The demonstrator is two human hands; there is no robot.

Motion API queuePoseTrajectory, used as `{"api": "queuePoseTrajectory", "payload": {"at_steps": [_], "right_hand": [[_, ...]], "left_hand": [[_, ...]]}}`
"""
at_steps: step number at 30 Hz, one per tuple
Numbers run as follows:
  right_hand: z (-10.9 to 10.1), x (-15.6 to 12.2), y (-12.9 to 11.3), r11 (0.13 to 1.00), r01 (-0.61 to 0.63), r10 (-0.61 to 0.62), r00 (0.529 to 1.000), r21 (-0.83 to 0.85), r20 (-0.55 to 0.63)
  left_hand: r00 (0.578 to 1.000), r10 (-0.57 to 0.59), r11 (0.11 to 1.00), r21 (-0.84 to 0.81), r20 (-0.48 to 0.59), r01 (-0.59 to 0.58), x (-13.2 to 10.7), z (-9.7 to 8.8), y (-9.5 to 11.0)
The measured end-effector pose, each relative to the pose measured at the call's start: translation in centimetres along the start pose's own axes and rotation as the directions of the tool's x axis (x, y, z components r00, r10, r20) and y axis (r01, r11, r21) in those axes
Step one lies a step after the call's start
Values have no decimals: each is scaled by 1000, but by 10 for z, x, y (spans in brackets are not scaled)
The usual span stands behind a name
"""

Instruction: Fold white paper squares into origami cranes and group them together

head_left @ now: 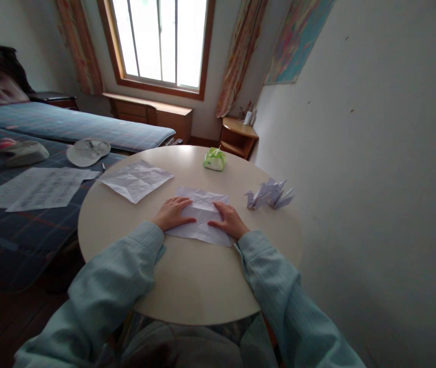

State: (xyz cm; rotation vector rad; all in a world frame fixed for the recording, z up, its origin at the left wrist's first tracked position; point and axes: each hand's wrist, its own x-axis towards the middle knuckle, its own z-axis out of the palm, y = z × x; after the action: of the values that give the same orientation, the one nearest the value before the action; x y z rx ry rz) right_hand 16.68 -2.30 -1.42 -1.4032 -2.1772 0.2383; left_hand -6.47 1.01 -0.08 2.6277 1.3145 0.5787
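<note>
A creased white sheet of paper [202, 230] lies on the round table in front of me. My left hand [174, 212] rests on its left side, fingers stretched out and thumb apart. On its right side lies my right hand [228, 220], also with fingers and thumb spread. The far part of the sheet bears several crossing creases. A second creased sheet [137, 181] lies to the left, near the table's edge. Several folded paper cranes [269, 194] stand close together at the right.
The round white table [194, 286] has a green tissue pack [214, 159] at its far side. To the left is a bed [49, 230] with printed sheets [45, 186] and a white cap [88, 152]. A wall [374, 204] runs along the right.
</note>
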Motion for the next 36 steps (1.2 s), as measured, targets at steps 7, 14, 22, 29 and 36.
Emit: {"api": "queuePoseTrajectory", "payload": {"at_steps": [7, 14, 22, 29, 36], "right_hand": [[-1, 1, 0, 999, 8, -8, 1000, 51, 0], [-2, 2, -3, 993, 13, -10, 1000, 118, -28], [0, 2, -4, 974, -61, 74, 996, 218, -56], [-1, 1, -4, 960, -77, 100, 993, 270, -70], [-3, 2, -6, 971, -61, 76, 996, 230, -54]], "left_hand": [[997, 26, 1000, -6, -67, -26, 2, -1, -3], [997, -2, 994, -111, -77, -7, 3, -3, -3], [996, -32, 993, -113, -86, 23, 4, -2, -3], [996, -24, 990, -139, -90, 11, 4, -4, -2], [993, -2, 983, -182, -120, -20, 2, -3, -2]]}}
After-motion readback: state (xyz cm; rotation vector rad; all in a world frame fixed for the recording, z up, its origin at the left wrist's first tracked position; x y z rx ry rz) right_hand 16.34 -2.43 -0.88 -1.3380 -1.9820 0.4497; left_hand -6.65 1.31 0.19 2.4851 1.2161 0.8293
